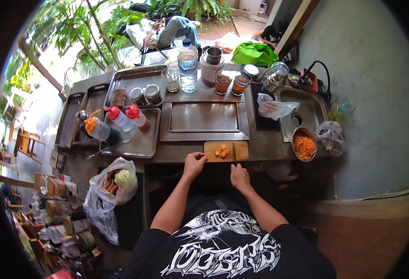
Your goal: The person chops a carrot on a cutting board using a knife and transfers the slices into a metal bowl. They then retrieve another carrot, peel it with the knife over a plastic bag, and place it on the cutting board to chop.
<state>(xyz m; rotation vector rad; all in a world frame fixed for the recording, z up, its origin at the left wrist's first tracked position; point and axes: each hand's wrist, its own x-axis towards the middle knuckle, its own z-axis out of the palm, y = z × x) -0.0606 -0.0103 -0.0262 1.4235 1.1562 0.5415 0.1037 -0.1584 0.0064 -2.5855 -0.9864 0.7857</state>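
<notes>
Beyond the board [209, 147], we see a steel plate [204, 116]; the board's long axis runs left to right, the left hand [195, 165] at its left end, the right [239, 177] off its near edge. We find the right fist clamped around a knife [234, 151], its blade pointing away across the board, just right of the carrot slices [221, 151] mid-board; the left fingertips pinch together on one small carrot piece [208, 157].
</notes>
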